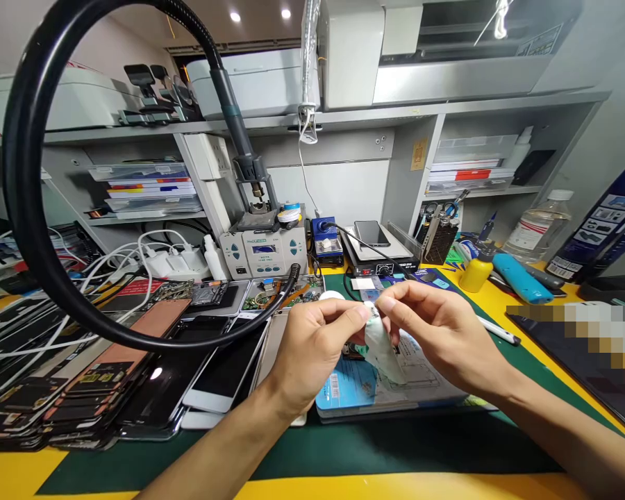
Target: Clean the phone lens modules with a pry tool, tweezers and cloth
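My left hand (317, 344) and my right hand (442, 330) meet near the middle of the view, thumbs and forefingers pinched close together. A thin, pale, crumpled sheet (384, 355), like a tissue or wipe, hangs down from the pinch. At its top, between the fingertips, is a small white piece with a dark spot; its kind is too small to make out. Both hands are over a flat blue-and-grey printed pack (346, 389), which lies on a green mat (364, 444). Part of a small dark item on the pack shows behind my left fingers.
Phones and phone parts (98, 375) lie in rows at left, under a curved black hose (26, 229). A soldering station (265, 246) stands behind. A yellow bottle (476, 272), a clear bottle (536, 226) and a dark-screened device (578, 354) are at right.
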The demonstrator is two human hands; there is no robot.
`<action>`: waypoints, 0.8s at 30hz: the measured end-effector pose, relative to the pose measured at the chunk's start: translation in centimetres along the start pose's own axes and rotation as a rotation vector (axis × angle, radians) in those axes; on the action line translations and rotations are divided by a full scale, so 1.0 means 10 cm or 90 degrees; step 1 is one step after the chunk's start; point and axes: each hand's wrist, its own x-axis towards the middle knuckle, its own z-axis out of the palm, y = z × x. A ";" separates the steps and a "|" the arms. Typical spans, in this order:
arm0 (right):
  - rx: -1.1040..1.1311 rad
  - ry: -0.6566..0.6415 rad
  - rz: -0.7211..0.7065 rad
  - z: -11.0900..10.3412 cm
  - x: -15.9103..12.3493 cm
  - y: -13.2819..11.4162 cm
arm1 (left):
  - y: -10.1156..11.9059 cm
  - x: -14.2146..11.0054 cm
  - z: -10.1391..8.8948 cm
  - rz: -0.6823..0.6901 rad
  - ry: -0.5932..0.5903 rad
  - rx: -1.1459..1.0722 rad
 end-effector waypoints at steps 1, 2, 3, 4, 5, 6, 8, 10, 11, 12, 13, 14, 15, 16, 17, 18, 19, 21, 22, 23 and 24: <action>0.004 0.000 0.001 0.00 0.00 0.00 | 0.00 0.00 0.00 0.000 0.003 -0.001; 0.008 -0.001 0.002 0.00 0.00 0.00 | -0.01 0.01 0.00 -0.001 0.007 0.001; 0.011 -0.002 0.003 0.00 0.00 0.00 | -0.01 0.01 0.00 -0.002 0.012 0.003; 0.014 -0.003 0.004 0.00 0.00 0.00 | 0.00 0.01 0.00 -0.003 0.016 0.005; 0.016 -0.004 0.006 0.00 0.00 0.00 | 0.00 0.00 0.00 -0.003 0.019 0.004; 0.019 -0.005 0.009 0.00 0.00 0.00 | 0.00 0.00 0.01 -0.004 0.022 0.003; 0.023 -0.004 0.013 0.00 0.00 0.00 | 0.00 0.00 0.01 -0.007 0.021 0.002; 0.025 0.000 0.016 0.00 -0.01 0.00 | 0.00 0.00 0.01 -0.009 0.020 0.003; 0.027 0.002 0.018 0.00 -0.01 0.00 | 0.00 0.00 0.01 -0.010 0.019 0.003; 0.029 0.002 0.021 0.00 0.00 0.00 | 0.00 0.00 0.01 -0.012 0.018 0.002; 0.032 0.002 0.024 -0.01 0.00 0.00 | 0.00 0.00 0.01 -0.014 0.016 0.000; 0.035 0.002 0.027 -0.01 0.00 0.00 | -0.01 0.01 0.00 -0.014 0.017 -0.003; 0.037 0.004 0.030 -0.02 0.01 0.01 | -0.01 0.01 0.00 -0.015 0.017 -0.006; 0.041 0.007 0.031 -0.03 0.01 0.01 | -0.01 0.01 0.00 -0.013 0.018 -0.008; 0.044 0.011 0.032 -0.04 0.02 0.02 | -0.01 0.01 0.00 -0.012 0.019 -0.011; 0.048 0.016 0.032 -0.04 0.02 0.02 | -0.01 0.01 0.00 -0.010 0.020 -0.014; 0.053 0.019 0.032 -0.04 0.02 0.02 | 0.00 0.02 0.00 -0.010 0.019 -0.017; 0.064 0.021 0.034 -0.05 0.02 0.02 | 0.00 0.01 0.01 -0.013 0.013 -0.026; 0.065 0.019 0.037 -0.04 0.02 0.02 | 0.01 0.01 0.01 -0.015 0.012 -0.029; 0.064 0.013 0.040 -0.04 0.02 0.02 | 0.01 0.01 0.01 -0.017 0.011 -0.029; 0.059 0.007 0.042 -0.04 0.02 0.02 | 0.01 0.01 0.01 -0.017 0.010 -0.025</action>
